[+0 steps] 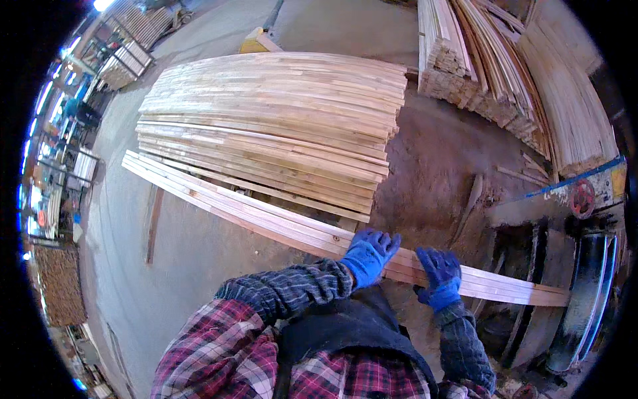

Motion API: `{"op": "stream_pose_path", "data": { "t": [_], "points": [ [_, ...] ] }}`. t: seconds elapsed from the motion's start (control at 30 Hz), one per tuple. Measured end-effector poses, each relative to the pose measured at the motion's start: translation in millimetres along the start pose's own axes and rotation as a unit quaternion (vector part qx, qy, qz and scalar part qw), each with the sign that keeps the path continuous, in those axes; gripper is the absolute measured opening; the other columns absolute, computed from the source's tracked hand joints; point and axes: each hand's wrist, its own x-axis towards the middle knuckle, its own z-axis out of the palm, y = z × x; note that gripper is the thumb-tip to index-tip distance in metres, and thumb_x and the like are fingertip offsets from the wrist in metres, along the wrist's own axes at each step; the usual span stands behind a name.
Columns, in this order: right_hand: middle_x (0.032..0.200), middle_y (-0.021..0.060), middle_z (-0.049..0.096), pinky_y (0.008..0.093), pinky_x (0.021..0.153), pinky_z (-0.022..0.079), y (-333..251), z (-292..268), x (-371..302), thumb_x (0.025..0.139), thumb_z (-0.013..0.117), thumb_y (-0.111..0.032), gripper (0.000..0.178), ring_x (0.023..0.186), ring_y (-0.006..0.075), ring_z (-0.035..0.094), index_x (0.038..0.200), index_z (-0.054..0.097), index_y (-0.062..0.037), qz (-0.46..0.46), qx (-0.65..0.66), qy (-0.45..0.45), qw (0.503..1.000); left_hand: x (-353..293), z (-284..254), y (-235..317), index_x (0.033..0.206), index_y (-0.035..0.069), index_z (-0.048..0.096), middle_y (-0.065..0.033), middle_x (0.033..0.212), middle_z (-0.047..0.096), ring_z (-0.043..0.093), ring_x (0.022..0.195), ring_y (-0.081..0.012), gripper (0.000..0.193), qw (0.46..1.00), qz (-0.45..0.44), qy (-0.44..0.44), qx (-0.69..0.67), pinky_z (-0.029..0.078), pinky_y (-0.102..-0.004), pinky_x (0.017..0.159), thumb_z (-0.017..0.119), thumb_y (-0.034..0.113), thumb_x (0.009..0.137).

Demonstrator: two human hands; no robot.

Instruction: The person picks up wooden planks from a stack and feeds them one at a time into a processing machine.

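Note:
A bundle of several long, pale wooden boards [266,216] lies across in front of me, slanting down from the far left to the right. My left hand [372,256], in a blue glove, is closed over the boards near their middle. To the right of it, my right hand [440,276], gloved too, grips the same boards, its fingers over their far edge. The undersides of the boards and part of my fingers are hidden. At its right end the bundle meets a dark metal roller [577,302] on a machine; whether it rests on it I cannot tell.
Just beyond the bundle lies a wide layer of boards [266,113]. Taller lumber stacks [465,73] stand at the far right. The machine frame has a red handwheel [583,198]. A loose strip [154,223] lies on the concrete floor [119,253]. Racks with wood line the left.

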Motion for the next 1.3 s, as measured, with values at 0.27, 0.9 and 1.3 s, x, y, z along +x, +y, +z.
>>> {"op": "stream_pose_path", "data": {
  "t": [0.27,0.9,1.3],
  "points": [
    [0.124,0.0109,0.062,0.0502,0.101,0.042,56,-29,-57,0.046,0.085,-0.025,0.094,0.115,0.0361,0.057,0.136,0.056,-0.0194,0.024,-0.009,-0.044,0.999,-93,0,-62,0.154,0.015,0.035,-0.0139,0.153,0.041,0.039,0.14,-0.0321,0.113,0.99,-0.01,0.133,0.042,0.023,-0.0525,0.119,0.085,0.045,0.057],
    [0.136,0.0136,0.057,0.0519,0.107,0.039,-37,4,31,0.053,0.082,-0.028,0.097,0.125,0.0366,0.053,0.144,0.05,-0.0185,-0.081,0.047,-0.077,0.993,-76,-23,-61,0.144,0.017,0.046,-0.0123,0.134,0.056,0.051,0.125,-0.0316,0.094,0.976,-0.128,-0.085,0.152,0.03,-0.0526,0.113,0.08,0.045,0.061],
    [0.121,0.0144,0.064,0.0483,0.091,0.05,3,-3,17,0.049,0.081,-0.019,0.092,0.108,0.0387,0.062,0.137,0.055,-0.0171,-0.08,0.055,-0.081,0.992,-187,-57,-188,0.153,0.018,0.035,-0.0149,0.143,0.048,0.047,0.132,-0.0337,0.116,0.981,-0.047,0.07,0.173,0.028,-0.056,0.115,0.086,0.049,0.053]
  ]
}}
